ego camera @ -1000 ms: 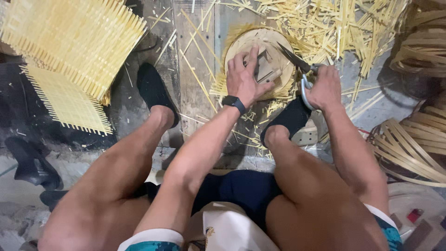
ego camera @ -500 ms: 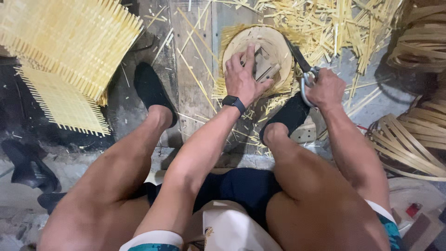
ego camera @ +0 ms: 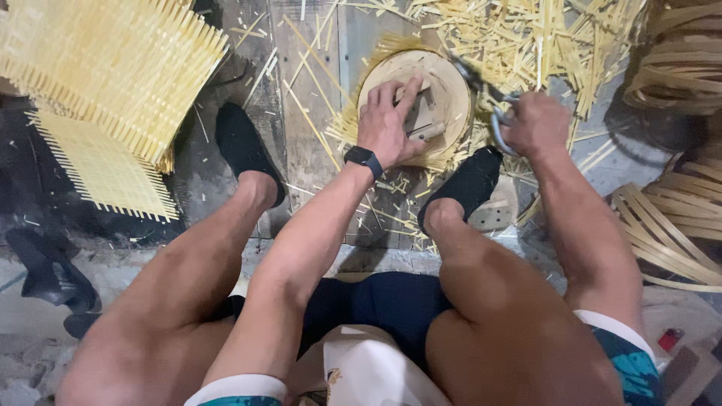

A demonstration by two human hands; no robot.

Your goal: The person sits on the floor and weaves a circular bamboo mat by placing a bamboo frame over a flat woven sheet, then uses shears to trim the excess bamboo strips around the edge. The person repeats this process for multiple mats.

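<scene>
A round woven bamboo disc (ego camera: 451,83) lies on the floor boards between my feet. My left hand (ego camera: 387,120) presses flat on a small wooden block (ego camera: 423,116) that rests on the disc's middle. My right hand (ego camera: 535,124) grips the looped handles of a pair of shears (ego camera: 481,90), whose dark blades reach along the disc's right rim. Loose strip ends stick out around the disc's edge. A black watch sits on my left wrist.
Two square woven bamboo mats (ego camera: 105,68) lie at the left. A heap of cut bamboo slivers (ego camera: 541,37) covers the floor beyond the disc. Coils of bamboo strip (ego camera: 677,210) stand at the right. My black shoes (ego camera: 241,146) flank the boards.
My right hand with the shears has shifted slightly down along the disc's right rim. The left hand stays pressed on the block.
</scene>
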